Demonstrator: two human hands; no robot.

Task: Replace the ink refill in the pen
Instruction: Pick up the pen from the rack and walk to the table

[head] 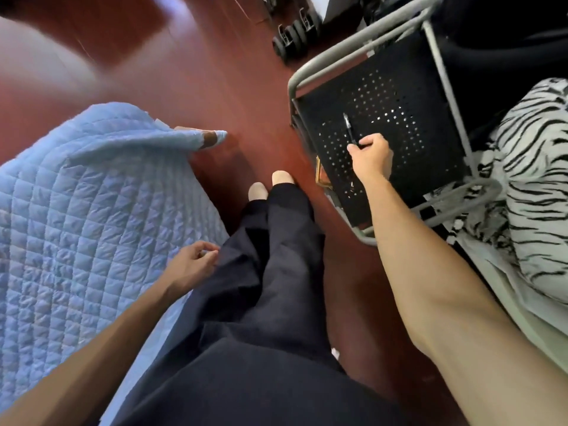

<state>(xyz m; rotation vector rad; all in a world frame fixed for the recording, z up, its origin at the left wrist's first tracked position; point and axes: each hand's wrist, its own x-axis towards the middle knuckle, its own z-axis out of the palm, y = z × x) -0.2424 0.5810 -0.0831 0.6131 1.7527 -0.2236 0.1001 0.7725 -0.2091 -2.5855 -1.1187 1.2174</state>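
Note:
A black pen point(349, 129) lies over the perforated black seat of a chair point(430, 167), its tip pointing away from me. My right hand point(372, 156) reaches out over the seat and its fingers are closed on the near end of the pen. My left hand point(192, 265) hangs low by my left thigh, at the edge of a light blue quilt, with fingers loosely curled and nothing in them. No separate refill shows.
The chair has a grey metal frame point(353, 47). A light blue quilt point(86, 216) covers a bed on the left. A black-and-white striped cloth point(534, 192) lies at the right. My legs in dark trousers point(276, 256) stand on a red-brown floor; black wheels point(292, 35) beyond.

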